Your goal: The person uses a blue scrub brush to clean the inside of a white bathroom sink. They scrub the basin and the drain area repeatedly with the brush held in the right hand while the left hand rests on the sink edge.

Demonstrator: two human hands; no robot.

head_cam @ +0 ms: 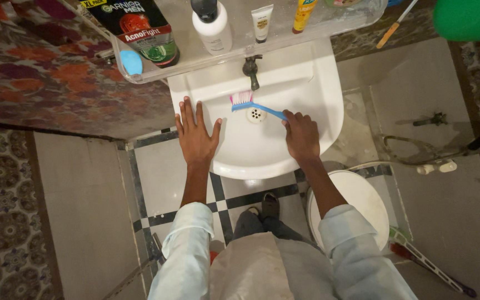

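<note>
Two hands at the white sink (318,111) | right hand (302,136) closed around blue scrub brush (251,104), pink bristles near drain (256,114) | left hand (196,133) flat, fingers spread, holding nothing, on rim | brush looks light, stiff, maybe wet and slippery; grip the handle end

One sink (318,100), one brush (251,104), one tap (251,69), two tubes (262,22), two bottles (212,25), two hands (195,133).
</note>
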